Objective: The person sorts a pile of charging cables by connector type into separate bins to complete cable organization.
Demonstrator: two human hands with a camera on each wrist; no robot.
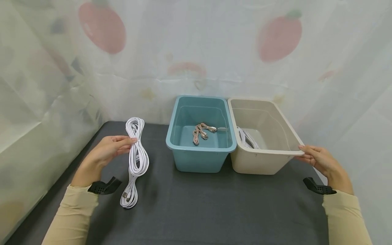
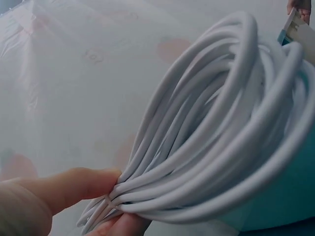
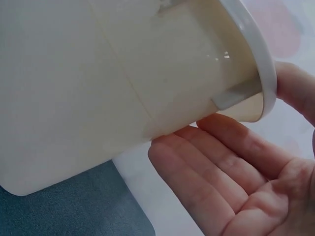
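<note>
Left hand pinches cable, right hand holds bin.
The left hand [image 1: 105, 151] pinches the white cable [image 1: 136, 156], left of centre on the worktop [image 1: 199, 200]; the right hand [image 1: 320, 160] has straight fingers [image 3: 216, 162] under the beige bin's [image 1: 263, 160] rim, thumb over it, seen only at the wrist.

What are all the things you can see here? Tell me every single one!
white cable bundle: 1, white, left on the table, upper part held up by the left hand
blue bin: 1, teal blue, middle of the table
pinkish cable: 1, pinkish beige, inside the blue bin
cream bin: 1, cream, right of the blue bin, touching it
white cable in cream bin: 1, white, at its left wall
table: 1, dark grey
curtain: 1, sheer white with red fruit prints, behind
left hand: 1, pinching the bundle
right hand: 1, on the cream bin's right rim
</note>
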